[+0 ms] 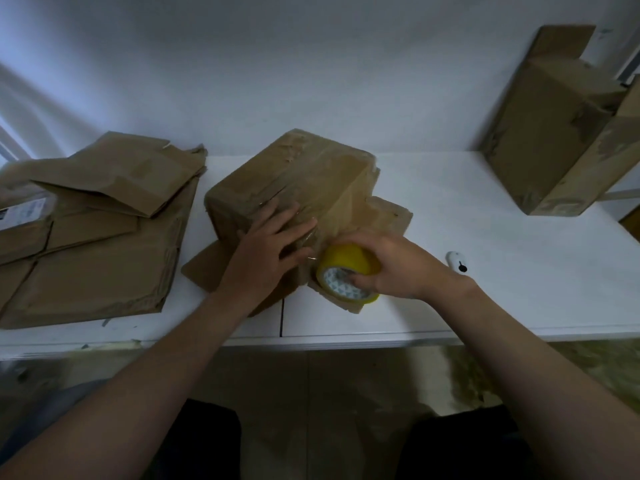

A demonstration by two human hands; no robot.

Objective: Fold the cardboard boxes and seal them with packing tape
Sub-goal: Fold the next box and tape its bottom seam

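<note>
**Taping the box at the middle of the desk**

The cardboard box (294, 181) sits in the centre of the frame on the white desk (467, 220), turned at an angle, with loose flaps spread on the desk beneath it. My left hand (266, 251) lies flat on its near face, fingers straight and spread, pressing on a strip of clear tape that shines across the cardboard. My right hand (391, 268) is just to the right of it, at the box's lower right corner, with fingers curled round the yellow tape roll (346, 271), which touches the box.

A stack of flattened boxes (97, 237) lies at the left of the frame, well apart from my hands. Another box (554, 133) stands at the upper right, its flap raised. A small white object (456, 262) lies on the desk near my right wrist; I cannot tell what it is.
</note>
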